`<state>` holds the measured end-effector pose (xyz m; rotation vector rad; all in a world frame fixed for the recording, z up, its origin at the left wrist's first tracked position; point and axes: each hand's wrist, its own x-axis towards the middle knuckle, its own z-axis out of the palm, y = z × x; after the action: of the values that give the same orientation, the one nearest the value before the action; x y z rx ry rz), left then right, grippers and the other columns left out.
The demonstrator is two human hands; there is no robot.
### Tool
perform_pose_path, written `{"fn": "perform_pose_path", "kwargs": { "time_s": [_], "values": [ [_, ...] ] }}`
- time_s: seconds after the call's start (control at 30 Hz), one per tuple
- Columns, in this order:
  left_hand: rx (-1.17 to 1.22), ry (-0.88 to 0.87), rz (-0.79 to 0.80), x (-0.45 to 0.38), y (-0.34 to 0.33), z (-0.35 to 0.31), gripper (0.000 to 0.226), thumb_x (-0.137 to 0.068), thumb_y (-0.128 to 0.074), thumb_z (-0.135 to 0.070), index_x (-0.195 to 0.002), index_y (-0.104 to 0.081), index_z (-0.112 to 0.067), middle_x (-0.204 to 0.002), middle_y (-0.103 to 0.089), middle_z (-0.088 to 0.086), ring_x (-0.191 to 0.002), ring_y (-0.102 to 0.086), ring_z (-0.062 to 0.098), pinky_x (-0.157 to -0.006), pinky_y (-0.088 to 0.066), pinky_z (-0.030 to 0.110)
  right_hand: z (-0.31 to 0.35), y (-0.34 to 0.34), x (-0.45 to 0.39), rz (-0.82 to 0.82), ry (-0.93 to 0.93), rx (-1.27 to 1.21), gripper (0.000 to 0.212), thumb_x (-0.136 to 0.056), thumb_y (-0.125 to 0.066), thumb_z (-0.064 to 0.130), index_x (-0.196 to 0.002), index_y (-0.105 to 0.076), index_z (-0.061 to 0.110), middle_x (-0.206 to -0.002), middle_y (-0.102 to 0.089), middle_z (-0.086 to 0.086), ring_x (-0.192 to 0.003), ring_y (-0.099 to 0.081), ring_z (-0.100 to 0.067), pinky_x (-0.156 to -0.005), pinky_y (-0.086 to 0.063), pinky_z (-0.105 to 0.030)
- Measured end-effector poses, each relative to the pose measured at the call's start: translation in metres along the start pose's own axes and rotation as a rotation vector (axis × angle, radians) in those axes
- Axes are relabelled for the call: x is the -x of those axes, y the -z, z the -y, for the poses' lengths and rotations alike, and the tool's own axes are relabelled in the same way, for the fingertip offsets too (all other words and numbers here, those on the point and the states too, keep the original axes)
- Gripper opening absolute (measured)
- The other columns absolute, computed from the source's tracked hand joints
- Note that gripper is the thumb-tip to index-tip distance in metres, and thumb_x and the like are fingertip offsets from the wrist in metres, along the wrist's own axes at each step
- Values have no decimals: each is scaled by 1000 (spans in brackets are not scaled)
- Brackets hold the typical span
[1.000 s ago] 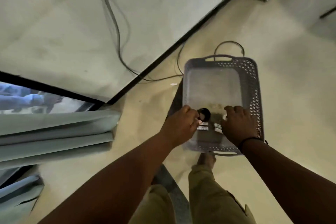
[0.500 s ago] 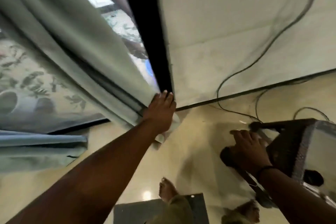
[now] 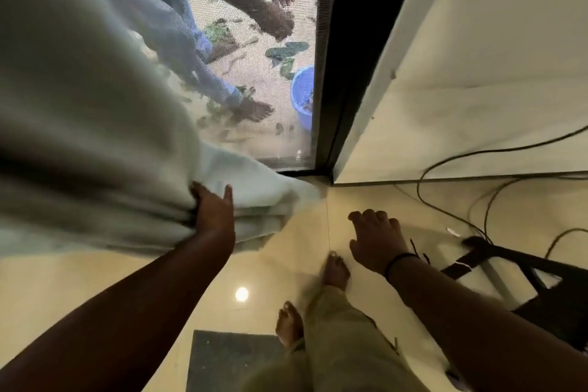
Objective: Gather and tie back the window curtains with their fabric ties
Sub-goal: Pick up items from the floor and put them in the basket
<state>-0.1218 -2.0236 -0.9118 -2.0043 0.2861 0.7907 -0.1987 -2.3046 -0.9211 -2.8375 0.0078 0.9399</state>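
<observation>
Home interior: glossy tile floor [image 3: 95, 289], curtain [image 3: 79, 105] over screened window [image 3: 254, 73], loose cables [image 3: 477, 219], w/ bare feet

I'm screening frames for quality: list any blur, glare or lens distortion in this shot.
Head view: the curtain is smeared by motion blur where the left hand gathers it; a round glare spot shines on the glossy floor; the wide lens tilts the window frame; the right hand is slightly soft.
</observation>
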Motion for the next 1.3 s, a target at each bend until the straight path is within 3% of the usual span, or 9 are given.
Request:
{"fn": "perform_pose_path", "kwargs": {
  "time_s": [0.07,0.17,0.3,0.4,0.47,0.53,0.7,0.97,1.3],
  "values": [
    [9,24,166,-14,-14,2,69,-99,-34,-15,-150,13,-15,-133,-48,32,-120,-50,48,-106,-28,61,4,-1,-29,30,14,10,46,-87,-49,28,-131,-40,21,-128,-47,-6,-120,-41,-28,-98,-36,-43],
    [8,14,228,-32,-26,9,73,-98,-33,-28,-147,16,-4,-120,-63,24,-104,-64,37,-101,-33,61,12,-4,-65,51,54,50,43,-87,-49,27,-129,-41,20,-125,-49,-7,-117,-42,-28,-96,-37,-43],
    [343,-51,282,-61,-30,3,51,-94,-41,-38,-139,-42,-13,-128,-59,9,-109,-61,29,-99,-41,51,20,-17,-106,82,161,163,43,-86,-51,28,-128,-43,20,-123,-51,-7,-115,-45,-28,-95,-38,-43],
    [726,-110,56,-88,-37,-19,29,-92,-46,-32,-115,-58,-19,-121,-60,5,-110,-58,26,-85,-45,35,30,-29,-137,124,181,233,44,-86,-51,28,-128,-43,20,-125,-51,-8,-116,-45,-29,-96,-38,-43],
    [838,-111,-170,-108,-44,-34,29,-91,-45,-35,-111,-56,-17,-114,-61,7,-103,-58,27,-83,-42,35,38,-39,-158,142,158,256,45,-86,-52,30,-129,-43,20,-125,-51,-8,-117,-45,-30,-96,-39,-44],
    [845,-92,-247,-132,-56,-43,32,-91,-46,-37,-113,-53,-15,-115,-58,8,-105,-54,29,-87,-39,38,51,-53,-183,141,148,269,48,-86,-52,32,-131,-42,21,-126,-51,-9,-117,-46,-30,-94,-40,-43],
    [832,-97,-254,-170,-101,-63,40,-90,-46,-38,-122,-50,-14,-128,-51,10,-122,-44,30,-103,-30,43,90,-99,-249,176,165,230,48,-85,-54,32,-131,-42,22,-127,-51,-11,-117,-48,-32,-92,-42,-41],
    [753,-93,-246,-209,-141,-103,49,-90,-45,-43,-131,-45,-16,-144,-41,11,-131,-35,31,-110,-21,44,113,-161,-323,241,170,215,52,-84,-49,25,-135,-39,23,-122,-52,-11,-111,-50,-31,-83,-42,-37],
    [629,-155,-261,-276,-152,-154,46,-93,-41,-40,-133,-42,-16,-148,-36,11,-131,-35,32,-106,-25,45,95,-228,-400,290,148,192,61,-83,-45,17,-141,-30,25,-110,-57,-12,-96,-56,-31,-74,-41,-33]
  ]
}}
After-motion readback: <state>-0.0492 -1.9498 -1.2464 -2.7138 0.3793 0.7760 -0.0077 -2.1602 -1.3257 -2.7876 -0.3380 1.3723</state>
